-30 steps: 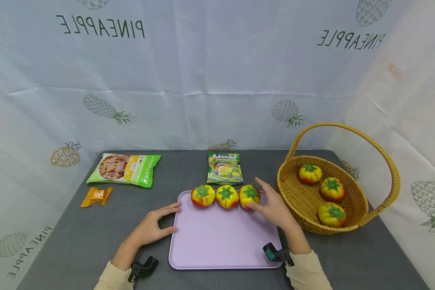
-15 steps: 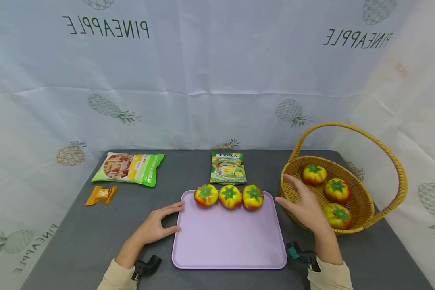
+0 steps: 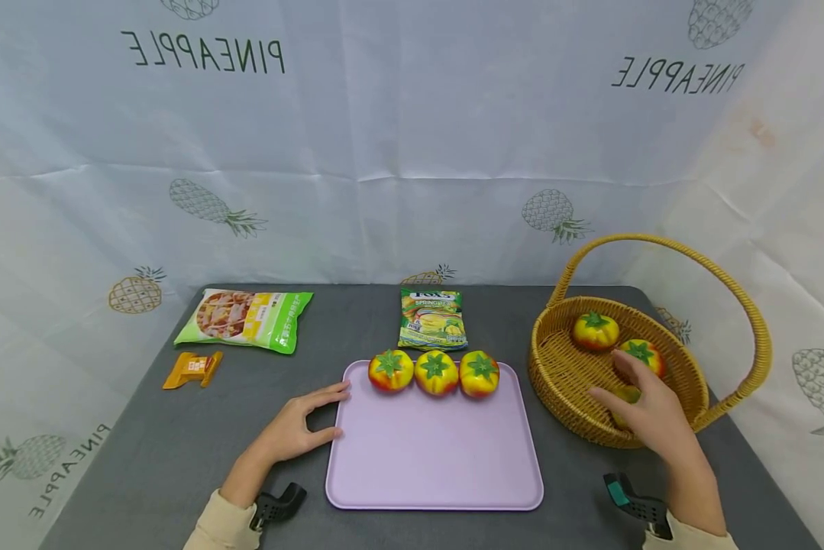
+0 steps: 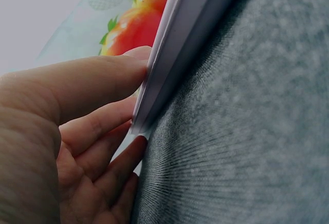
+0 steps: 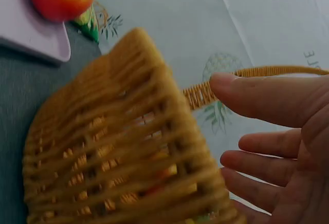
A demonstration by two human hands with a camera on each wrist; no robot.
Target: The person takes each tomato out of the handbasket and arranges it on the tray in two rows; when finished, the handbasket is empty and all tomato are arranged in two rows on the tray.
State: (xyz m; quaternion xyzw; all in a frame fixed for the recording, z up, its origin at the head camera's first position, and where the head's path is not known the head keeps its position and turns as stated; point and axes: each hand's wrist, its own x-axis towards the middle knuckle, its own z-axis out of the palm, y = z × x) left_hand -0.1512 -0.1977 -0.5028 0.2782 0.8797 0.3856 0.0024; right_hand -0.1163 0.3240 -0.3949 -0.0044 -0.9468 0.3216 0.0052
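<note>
My left hand (image 3: pixel 291 431) rests at the left edge of a lilac tray (image 3: pixel 435 458); in the left wrist view its thumb and fingertips touch the rim. Along the tray's far edge sit three yellow-and-red tomato-like fruits (image 3: pixel 435 373) with green leaf caps. On the right, my right hand (image 3: pixel 659 420) hovers over the wicker basket (image 3: pixel 545 382), thumb and fingers spread, holding nothing. Inside are a far fruit (image 3: pixel 596 331), a middle fruit (image 3: pixel 641 353) and a near fruit (image 3: pixel 623 399), the last mostly hidden behind the hand. The right wrist view shows the palm beside the basket's rim (image 5: pixel 175 100).
Behind the tray lies a green-and-yellow FOX'S candy bag (image 3: pixel 432 319). At the back left are a green-and-white food packet (image 3: pixel 243 319) and a small orange wrapped snack (image 3: pixel 193 370). The basket's tall handle (image 3: pixel 748 321) arches over its right side. A white pineapple-print cloth (image 3: pixel 384 137) hangs behind.
My right hand has left the rightmost fruit on the tray and moved right, over the basket's near fruit. The left hand keeps its place at the tray edge. The head view has shifted slightly.
</note>
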